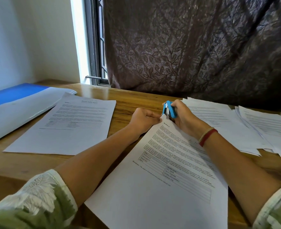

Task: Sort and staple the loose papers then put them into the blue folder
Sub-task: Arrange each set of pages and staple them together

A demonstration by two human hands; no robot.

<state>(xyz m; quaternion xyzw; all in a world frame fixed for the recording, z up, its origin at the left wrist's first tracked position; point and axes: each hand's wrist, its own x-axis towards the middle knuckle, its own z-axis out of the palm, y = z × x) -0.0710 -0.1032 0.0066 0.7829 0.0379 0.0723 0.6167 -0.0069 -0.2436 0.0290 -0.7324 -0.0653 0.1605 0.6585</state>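
A printed paper set (161,187) lies slanted on the wooden table (128,103) in front of me. My left hand (143,119) pinches its top corner. My right hand (185,117) grips a small blue stapler (169,109), whose jaws sit over that same corner. Another printed paper set (67,128) lies flat to the left. At the far left is the blue folder (12,95), lying open with a pale inner sheet (20,111) over it. Several loose papers (245,129) are spread at the right.
A dark patterned curtain (194,47) hangs behind the table, touching its back edge. A window frame (93,47) and a white wall are at the left. The front sheet overhangs the table's near edge.
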